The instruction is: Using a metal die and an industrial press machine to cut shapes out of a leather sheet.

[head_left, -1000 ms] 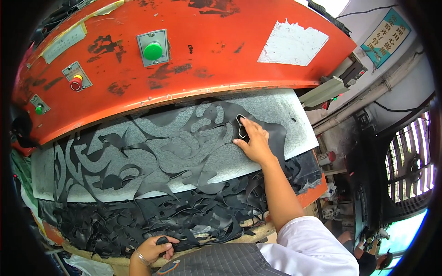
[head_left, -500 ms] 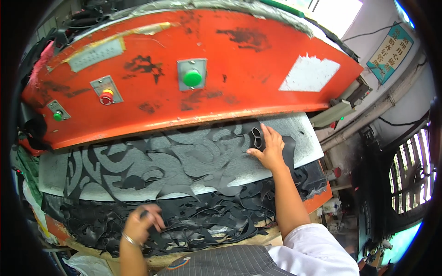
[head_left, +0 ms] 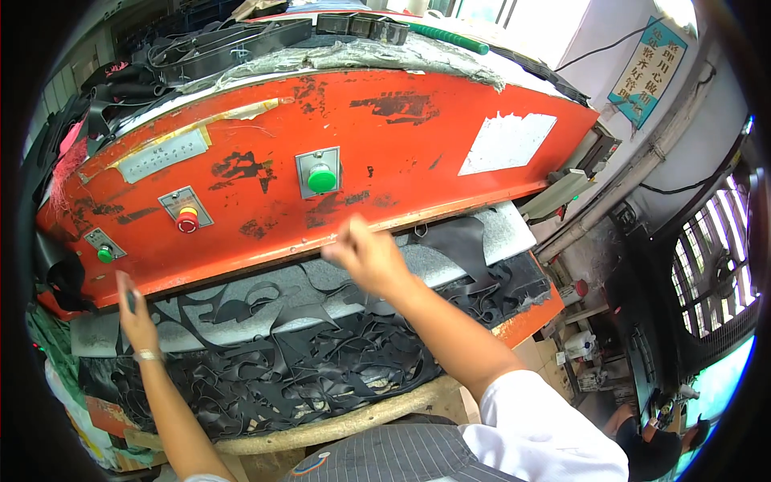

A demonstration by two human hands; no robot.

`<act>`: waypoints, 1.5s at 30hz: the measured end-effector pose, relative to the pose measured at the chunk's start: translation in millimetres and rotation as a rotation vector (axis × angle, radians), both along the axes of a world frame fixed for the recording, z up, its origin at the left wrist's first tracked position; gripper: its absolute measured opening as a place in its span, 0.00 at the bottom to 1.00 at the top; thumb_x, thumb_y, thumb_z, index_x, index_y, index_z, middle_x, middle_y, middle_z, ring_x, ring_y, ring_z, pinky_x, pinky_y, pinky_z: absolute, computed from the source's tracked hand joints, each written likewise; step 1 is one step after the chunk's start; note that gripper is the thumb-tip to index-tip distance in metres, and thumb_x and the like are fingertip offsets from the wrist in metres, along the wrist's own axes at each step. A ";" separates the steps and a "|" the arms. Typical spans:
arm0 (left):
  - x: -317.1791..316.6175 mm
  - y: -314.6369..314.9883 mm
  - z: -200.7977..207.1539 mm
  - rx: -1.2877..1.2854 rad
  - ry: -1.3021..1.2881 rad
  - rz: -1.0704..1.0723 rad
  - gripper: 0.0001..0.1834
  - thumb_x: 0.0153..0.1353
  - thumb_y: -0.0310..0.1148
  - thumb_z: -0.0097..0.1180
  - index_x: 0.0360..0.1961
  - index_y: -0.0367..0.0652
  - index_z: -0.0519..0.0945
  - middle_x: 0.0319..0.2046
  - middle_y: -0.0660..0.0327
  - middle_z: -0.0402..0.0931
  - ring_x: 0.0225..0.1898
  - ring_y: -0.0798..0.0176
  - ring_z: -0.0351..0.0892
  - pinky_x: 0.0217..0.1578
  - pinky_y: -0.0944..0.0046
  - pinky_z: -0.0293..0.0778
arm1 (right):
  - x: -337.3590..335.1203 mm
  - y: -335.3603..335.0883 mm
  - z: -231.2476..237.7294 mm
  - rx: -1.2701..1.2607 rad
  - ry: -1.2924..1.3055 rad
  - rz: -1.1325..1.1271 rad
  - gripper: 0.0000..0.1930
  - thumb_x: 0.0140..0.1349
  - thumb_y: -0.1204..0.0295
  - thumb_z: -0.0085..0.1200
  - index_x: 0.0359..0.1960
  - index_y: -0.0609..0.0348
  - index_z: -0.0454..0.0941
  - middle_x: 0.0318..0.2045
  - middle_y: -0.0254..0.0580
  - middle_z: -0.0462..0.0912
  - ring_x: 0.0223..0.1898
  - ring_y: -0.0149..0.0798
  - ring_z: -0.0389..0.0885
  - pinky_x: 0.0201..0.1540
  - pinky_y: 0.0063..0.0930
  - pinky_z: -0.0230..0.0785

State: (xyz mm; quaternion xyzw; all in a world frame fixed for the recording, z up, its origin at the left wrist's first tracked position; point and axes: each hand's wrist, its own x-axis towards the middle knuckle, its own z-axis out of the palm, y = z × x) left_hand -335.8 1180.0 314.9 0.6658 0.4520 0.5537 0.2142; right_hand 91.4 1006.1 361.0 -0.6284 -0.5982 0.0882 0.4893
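My left hand [head_left: 136, 317] is raised at the left end of the orange press head [head_left: 265, 205], near a small green button [head_left: 105, 254]. Its fingers close around a small dark thing I cannot make out. Smeared by motion, my right hand [head_left: 368, 255] is in front of the press head's lower edge, below the large green button [head_left: 322, 178], with its fingers seemingly curled. Under that edge lies the grey-white cutting board [head_left: 510, 225], bearing black sheet material [head_left: 458, 243] with curved cut-outs. The rim of a metal cutting die [head_left: 421, 230] peeks out on the sheet.
Black offcuts [head_left: 305, 373] heap along the board's near side, behind a pale rail [head_left: 345, 424]. A red stop button [head_left: 187, 219] sits on the press front. Metal dies [head_left: 361, 28] lie on top. Another person [head_left: 654, 450] is at the lower right.
My right hand has left the cutting die and moved left toward the press front. My left hand has risen from the offcuts to the left end. The press head now covers more of the board.
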 end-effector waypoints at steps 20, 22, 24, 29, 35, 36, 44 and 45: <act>138.9 -249.4 -45.6 -1.168 0.338 -0.833 0.11 0.65 0.29 0.55 0.48 0.40 0.80 0.28 0.64 0.79 0.32 0.72 0.77 0.36 0.71 0.73 | 5.2 -153.8 -58.8 -0.888 -0.069 0.356 0.28 0.55 0.40 0.58 0.42 0.52 0.83 0.33 0.43 0.85 0.35 0.49 0.84 0.38 0.39 0.74; 140.2 -245.5 -54.8 -1.225 0.293 -0.848 0.12 0.66 0.29 0.55 0.48 0.36 0.79 0.27 0.63 0.79 0.30 0.72 0.77 0.33 0.71 0.74 | 52.0 -112.7 -67.6 -0.716 -0.207 -0.144 0.29 0.56 0.41 0.57 0.44 0.54 0.81 0.36 0.46 0.85 0.37 0.51 0.84 0.40 0.41 0.74; 143.0 -235.0 -54.8 -1.343 0.225 -0.851 0.12 0.66 0.29 0.54 0.47 0.34 0.79 0.26 0.62 0.78 0.28 0.71 0.76 0.32 0.71 0.73 | 101.4 -63.2 -73.1 -0.627 -0.200 -0.492 0.36 0.58 0.39 0.52 0.51 0.61 0.72 0.37 0.57 0.83 0.41 0.57 0.83 0.44 0.48 0.74; 144.0 -216.5 -61.0 -1.702 -0.191 -0.776 0.14 0.65 0.28 0.55 0.48 0.28 0.77 0.22 0.58 0.76 0.21 0.68 0.73 0.22 0.70 0.68 | 161.7 12.6 -95.4 -0.738 -0.251 -0.612 0.34 0.60 0.40 0.51 0.47 0.64 0.67 0.36 0.59 0.83 0.43 0.62 0.82 0.45 0.51 0.73; 144.4 -211.3 -61.0 -1.709 -0.304 -0.726 0.16 0.64 0.27 0.56 0.49 0.26 0.76 0.22 0.56 0.76 0.21 0.65 0.74 0.20 0.69 0.67 | 236.8 7.7 -141.0 -0.344 0.252 -0.214 0.23 0.63 0.54 0.53 0.45 0.67 0.75 0.35 0.52 0.84 0.38 0.44 0.84 0.42 0.39 0.74; 143.1 -212.4 -60.1 -1.705 -0.318 -0.711 0.16 0.64 0.27 0.56 0.49 0.26 0.76 0.22 0.56 0.76 0.21 0.65 0.74 0.20 0.69 0.67 | 242.9 0.1 -137.6 -0.323 0.362 -0.227 0.22 0.64 0.57 0.53 0.47 0.66 0.76 0.35 0.47 0.84 0.37 0.38 0.83 0.41 0.35 0.73; 145.6 -216.7 -55.1 -1.652 -0.256 -0.706 0.16 0.65 0.29 0.55 0.50 0.27 0.76 0.23 0.58 0.77 0.21 0.67 0.74 0.20 0.71 0.67 | 245.4 28.8 -100.7 -0.181 -0.140 -0.216 0.23 0.54 0.63 0.65 0.50 0.60 0.76 0.41 0.57 0.80 0.46 0.56 0.79 0.51 0.41 0.70; 146.0 -217.4 -56.2 -1.644 -0.250 -0.707 0.16 0.65 0.29 0.55 0.50 0.27 0.76 0.23 0.58 0.77 0.21 0.67 0.74 0.20 0.71 0.67 | 245.3 38.9 -105.5 -0.191 -0.182 -0.193 0.24 0.53 0.63 0.65 0.50 0.59 0.76 0.41 0.57 0.80 0.46 0.57 0.78 0.50 0.42 0.70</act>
